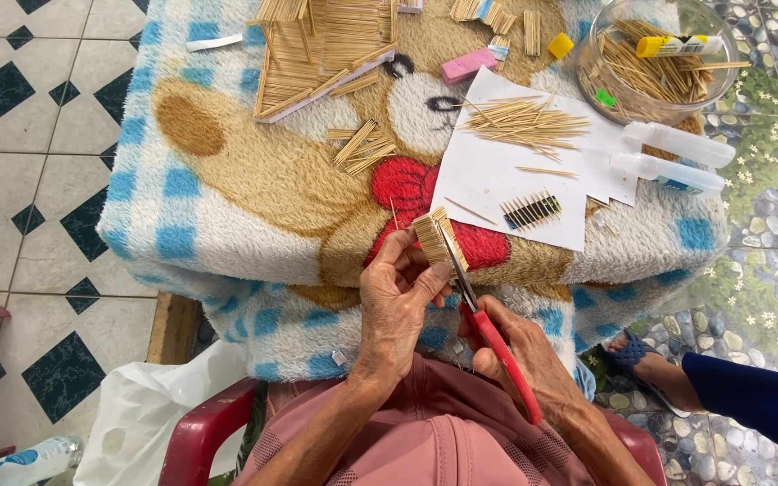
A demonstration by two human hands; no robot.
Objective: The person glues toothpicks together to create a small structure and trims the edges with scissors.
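Fingers (407,256) of the left hand (398,301) pinch a little mat of sticks (438,238) while the right hand (524,346) grips red scissors (488,328) cutting into it, over a bear blanket (254,171) on the worktop, near white paper (497,175) with loose sticks (524,121).

Red-handled scissors (497,346), blue-checked bear-print blanket (227,207), pink eraser (468,65).

Left hand (398,292) pinched a small panel of glued toothpicks (438,238) at blanket-covered table's (227,225) near edge. Right hand (520,346) worked red-handled scissors (488,328), blades against the panel. Loose toothpicks (524,121) lay on white paper (488,184) beyond.
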